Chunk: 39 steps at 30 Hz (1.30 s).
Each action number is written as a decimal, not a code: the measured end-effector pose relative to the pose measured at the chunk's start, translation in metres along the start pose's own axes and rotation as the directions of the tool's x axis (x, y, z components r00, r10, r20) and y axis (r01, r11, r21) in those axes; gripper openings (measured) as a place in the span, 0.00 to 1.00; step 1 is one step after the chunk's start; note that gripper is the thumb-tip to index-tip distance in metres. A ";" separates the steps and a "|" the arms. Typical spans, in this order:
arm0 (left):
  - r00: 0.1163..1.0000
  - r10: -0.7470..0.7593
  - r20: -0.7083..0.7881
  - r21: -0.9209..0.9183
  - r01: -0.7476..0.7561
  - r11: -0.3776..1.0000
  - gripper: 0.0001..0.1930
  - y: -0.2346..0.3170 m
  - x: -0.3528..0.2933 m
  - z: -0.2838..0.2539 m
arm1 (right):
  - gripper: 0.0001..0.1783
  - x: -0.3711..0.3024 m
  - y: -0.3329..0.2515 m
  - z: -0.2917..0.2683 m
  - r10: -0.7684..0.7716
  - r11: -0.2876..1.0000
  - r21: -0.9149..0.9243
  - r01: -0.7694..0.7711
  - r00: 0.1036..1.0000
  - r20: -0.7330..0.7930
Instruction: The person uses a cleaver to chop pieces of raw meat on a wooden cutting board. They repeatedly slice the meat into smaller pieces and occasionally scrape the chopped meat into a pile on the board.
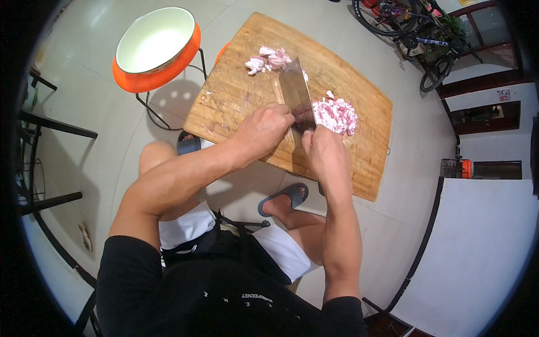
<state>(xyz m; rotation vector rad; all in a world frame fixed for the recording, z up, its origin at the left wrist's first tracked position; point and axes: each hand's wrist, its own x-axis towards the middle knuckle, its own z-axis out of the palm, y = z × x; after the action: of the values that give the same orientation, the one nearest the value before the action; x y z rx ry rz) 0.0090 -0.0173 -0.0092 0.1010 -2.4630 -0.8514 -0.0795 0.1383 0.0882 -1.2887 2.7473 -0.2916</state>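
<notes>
Cutting by hand on a wooden board (227,90), seen from above. Right hand (327,150): closed firmly round the handle of a broad cleaver (296,90), blade pointing away from the body across the board's middle. Left hand (266,129): fingers bent and drawn together just beside the blade's left face; anything pinched beneath hidden, hence impossible to tell. Large meat pieces (274,58): on the far part of the board, mostly left of the blade's far end. Diced meat (338,115): heaped just right of the blade. For good results, tuck the left fingertips well back and guide the flat of the blade with the knuckles, never lifting the edge above them. Cut in short, even strokes for uniform bits, backing the guiding fingers off slightly after each. Push finished bits rightward, apart from uncut ones. Beware of probable slipping on fatty meat. Bowl (156,39): far left, on an orange stool (135,84), apparently handy for collecting.
</notes>
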 end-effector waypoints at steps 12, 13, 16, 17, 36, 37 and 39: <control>0.998 0.018 0.054 -0.099 -0.012 0.995 0.04 0.000 -0.002 -0.002 | 0.20 0.001 0.041 0.014 0.186 0.933 0.276 -0.229 0.967 0.173; 0.998 0.006 0.054 -0.097 -0.001 0.995 0.05 -0.002 -0.003 0.001 | 0.19 0.006 0.047 0.010 0.228 0.847 0.412 -0.336 0.930 0.289; 1.000 0.005 0.026 -0.084 -0.003 0.996 0.06 -0.002 -0.002 0.005 | 0.16 0.003 0.080 0.011 0.274 0.601 0.628 -0.494 0.866 0.419; 1.000 0.004 0.016 -0.071 -0.003 0.997 0.06 -0.002 -0.002 0.004 | 0.16 -0.002 0.090 0.014 0.293 0.552 0.657 -0.513 0.857 0.423; 0.998 0.033 -0.047 -0.028 -0.034 0.999 0.04 0.003 -0.007 0.004 | 0.17 -0.060 0.002 -0.027 0.225 0.971 0.068 -0.231 0.971 0.086; 0.998 0.036 -0.044 -0.025 -0.037 0.999 0.04 0.002 -0.007 0.004 | 0.17 -0.061 0.000 -0.028 0.233 0.969 0.065 -0.238 0.969 0.084; 0.998 0.040 -0.047 -0.026 -0.041 0.999 0.04 0.003 -0.007 0.004 | 0.17 -0.063 -0.002 -0.030 0.230 0.970 0.056 -0.235 0.969 0.085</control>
<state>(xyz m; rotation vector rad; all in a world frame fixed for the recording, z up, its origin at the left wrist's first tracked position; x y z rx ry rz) 0.0134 -0.0111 -0.0132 0.0608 -2.4014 -0.8547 -0.0426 0.1890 0.1186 -0.9291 2.7610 -0.3016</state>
